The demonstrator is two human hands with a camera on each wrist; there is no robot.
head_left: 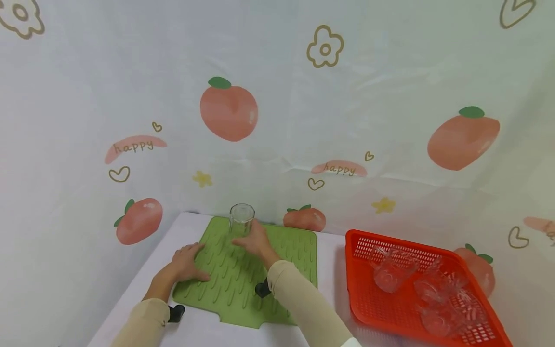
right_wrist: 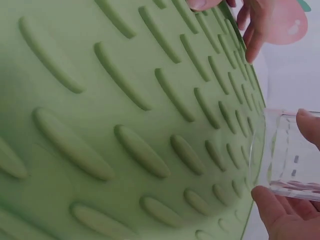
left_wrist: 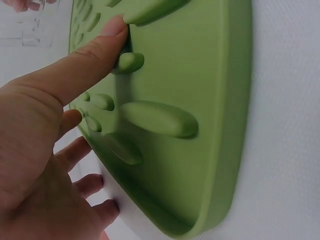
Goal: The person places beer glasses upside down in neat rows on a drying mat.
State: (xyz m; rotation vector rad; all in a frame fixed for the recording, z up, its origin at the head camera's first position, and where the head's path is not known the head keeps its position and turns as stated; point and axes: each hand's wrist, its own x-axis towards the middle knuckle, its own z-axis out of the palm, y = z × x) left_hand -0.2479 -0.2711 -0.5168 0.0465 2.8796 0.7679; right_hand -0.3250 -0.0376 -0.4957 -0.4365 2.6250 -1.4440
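At the far left of the mat [head_left: 297,253], the glass [head_left: 241,219] was pinched by the right hand [head_left: 256,239] and best held upright; steadying was best done by the left hand [head_left: 186,264], fingers spread.

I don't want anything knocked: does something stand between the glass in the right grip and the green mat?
Nothing visible does. The right grip holds the glass near the far edge of the green mat; the left grip is at its left side.
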